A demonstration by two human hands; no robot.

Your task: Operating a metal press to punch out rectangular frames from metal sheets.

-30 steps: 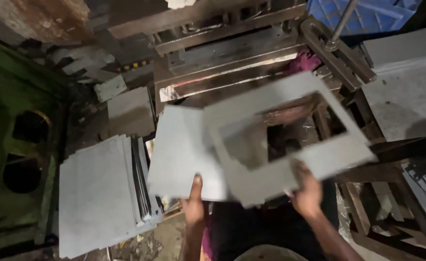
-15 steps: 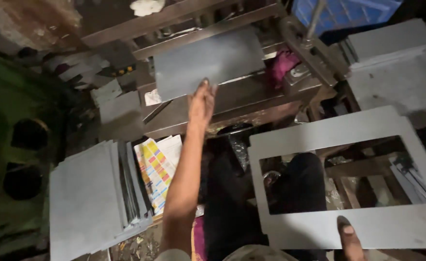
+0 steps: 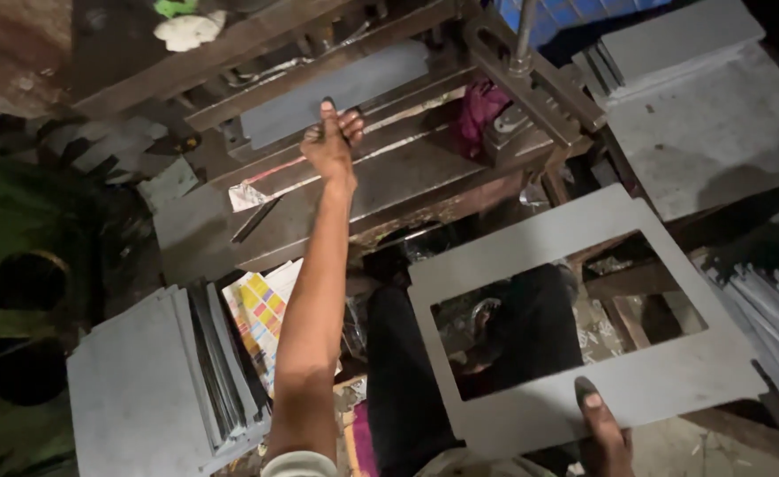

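My left hand (image 3: 332, 141) reaches forward and grips the near edge of a grey board sheet (image 3: 336, 93) that lies partly under the bar of a metal press (image 3: 389, 172). Low at the right, my right hand (image 3: 603, 435) pinches the bottom edge of a grey board frame (image 3: 672, 380) with a large rectangular hole cut out of it. That frame hangs over my lap, and my dark trousers show through the hole.
A stack of grey boards (image 3: 133, 389) stands at the lower left beside a colourful printed sheet (image 3: 261, 309). More grey boards (image 3: 699, 79) are piled at the upper right. A blue crate (image 3: 575, 13) and a pink cloth (image 3: 482, 106) lie by the press.
My left hand has pushed the solid grey sheet farther into the press. My right hand has carried the cut-out frame down and to the right, apart from the sheet.
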